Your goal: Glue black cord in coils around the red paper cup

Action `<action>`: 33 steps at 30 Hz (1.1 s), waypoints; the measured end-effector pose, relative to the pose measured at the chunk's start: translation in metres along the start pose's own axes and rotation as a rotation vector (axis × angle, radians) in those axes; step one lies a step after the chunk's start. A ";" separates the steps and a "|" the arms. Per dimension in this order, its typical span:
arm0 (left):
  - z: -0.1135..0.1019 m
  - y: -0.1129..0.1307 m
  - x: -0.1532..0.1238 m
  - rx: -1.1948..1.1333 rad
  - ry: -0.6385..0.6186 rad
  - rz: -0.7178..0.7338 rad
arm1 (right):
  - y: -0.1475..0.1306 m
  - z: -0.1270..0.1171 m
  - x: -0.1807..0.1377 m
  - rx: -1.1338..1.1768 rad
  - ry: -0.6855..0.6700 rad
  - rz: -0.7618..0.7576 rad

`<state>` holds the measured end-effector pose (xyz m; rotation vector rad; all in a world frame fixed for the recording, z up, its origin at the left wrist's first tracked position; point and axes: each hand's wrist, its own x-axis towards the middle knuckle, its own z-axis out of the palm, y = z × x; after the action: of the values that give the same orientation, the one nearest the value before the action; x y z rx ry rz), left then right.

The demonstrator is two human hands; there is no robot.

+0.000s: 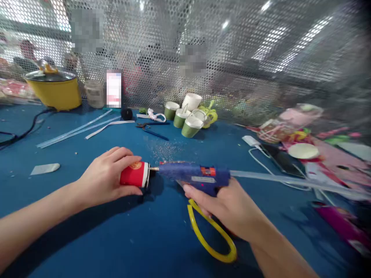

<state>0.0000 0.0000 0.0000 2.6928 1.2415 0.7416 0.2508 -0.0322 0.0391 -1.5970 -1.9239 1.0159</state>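
Note:
My left hand (106,177) wraps around a red paper cup (135,174) lying on its side, its white rim facing right. A blue hot glue gun (193,174) is gripped in my right hand (228,206), and its metal nozzle touches the cup's rim. A clear glue stick (275,178) sticks out of the gun's back toward the right. Yellow scissor handles (211,235) lie on the blue table (116,239) under my right hand.
Several green paper cups (185,117) lie at the back centre by small scissors (152,127) and white strips (87,129). A yellow pot (55,88) stands back left with a black cable (20,133). A phone (279,158), charger and pink craft clutter fill the right side. Mesh screen behind.

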 end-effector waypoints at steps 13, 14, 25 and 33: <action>0.001 0.005 0.004 -0.147 -0.116 -0.206 | 0.000 -0.001 -0.002 -0.060 -0.024 -0.067; 0.001 0.005 0.004 -0.144 -0.115 -0.204 | 0.000 -0.001 -0.002 -0.064 -0.024 -0.064; 0.001 0.005 0.005 -0.108 -0.114 -0.180 | 0.001 -0.002 -0.004 -0.084 -0.024 -0.035; 0.003 0.005 0.005 -0.102 -0.131 -0.190 | 0.000 -0.002 -0.004 -0.133 -0.023 0.012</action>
<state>0.0077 0.0004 0.0008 2.4563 1.3630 0.5786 0.2530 -0.0354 0.0410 -1.6771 -2.0377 0.9312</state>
